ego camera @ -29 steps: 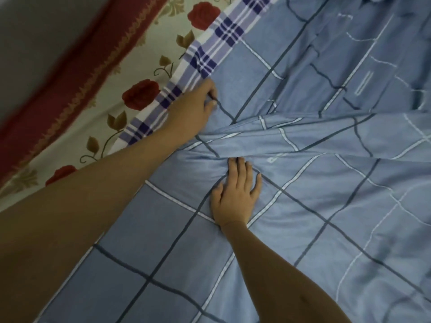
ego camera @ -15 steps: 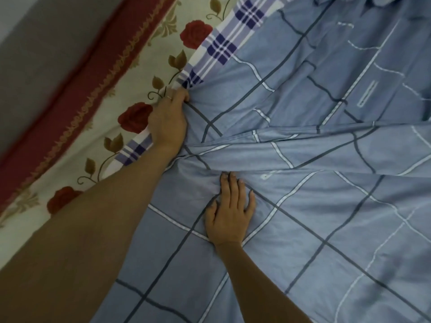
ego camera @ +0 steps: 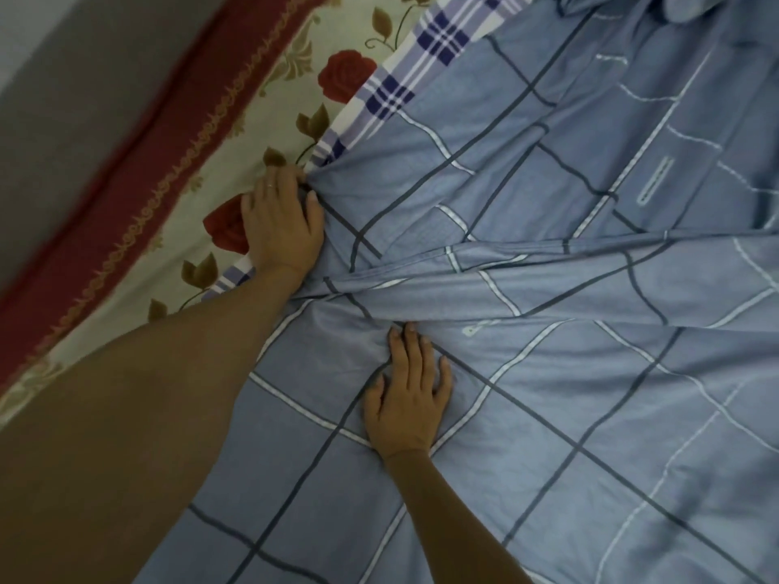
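The left hand (ego camera: 282, 223) was out at the edge of the blue checked cover (ego camera: 548, 415), fingers and thumb curled in and clenched on a bunch of that cloth, right where it met the rose-patterned sheet (ego camera: 253, 120). A ring (ego camera: 270, 186) showed on one finger. The right hand (ego camera: 406, 394) lay flat on the cover nearer the person, fingers straight, pressing down and grasping nothing, its fingertips just touching a long raised fold (ego camera: 506, 284) that ran across the cloth from the left wrist off to the right. The cover itself lay spread over the bed, filling the middle and right of the view, with a plaid strip (ego camera: 421, 56) along its left edge. Beyond the rose-patterned sheet ran a red border (ego camera: 168, 132).
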{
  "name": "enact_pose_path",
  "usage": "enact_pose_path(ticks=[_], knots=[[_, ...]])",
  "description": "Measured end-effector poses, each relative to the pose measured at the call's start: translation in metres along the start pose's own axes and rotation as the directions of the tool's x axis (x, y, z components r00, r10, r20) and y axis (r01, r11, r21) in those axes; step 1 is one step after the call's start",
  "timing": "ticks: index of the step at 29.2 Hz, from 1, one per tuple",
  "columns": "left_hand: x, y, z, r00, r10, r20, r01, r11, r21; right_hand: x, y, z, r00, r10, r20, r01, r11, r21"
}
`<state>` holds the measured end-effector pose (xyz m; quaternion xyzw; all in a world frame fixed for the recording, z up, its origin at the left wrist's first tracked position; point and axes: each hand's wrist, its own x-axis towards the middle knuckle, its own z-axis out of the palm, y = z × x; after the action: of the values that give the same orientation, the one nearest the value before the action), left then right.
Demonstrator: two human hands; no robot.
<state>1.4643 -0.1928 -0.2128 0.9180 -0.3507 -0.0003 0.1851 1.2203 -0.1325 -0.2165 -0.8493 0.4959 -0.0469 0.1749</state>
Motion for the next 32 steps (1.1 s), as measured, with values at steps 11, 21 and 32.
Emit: enact_pose_path(ticks=[11, 21, 32], knots=[[0.005, 0.003, 0.003, 0.996, -0.016, 0.088, 0.018, 1.0, -0.021, 0.262, 0.004, -0.096, 0.95, -0.262, -0.167, 0.279, 0.956, 0.087], [0.01, -0.001, 0.001, 0.992, -0.003, 0.128, -0.004, 0.999, 0.054, 0.402, -0.002, -0.123, 0.86, -0.258, 0.44, 0.243, 0.966, 0.092], [0.009, -0.006, 0.009, 0.999, 0.039, 0.026, -0.041, 0.997, 0.066, 0.434, -0.03, -0.082, 0.956, -0.29, 0.042, 0.284, 0.952, 0.116]])
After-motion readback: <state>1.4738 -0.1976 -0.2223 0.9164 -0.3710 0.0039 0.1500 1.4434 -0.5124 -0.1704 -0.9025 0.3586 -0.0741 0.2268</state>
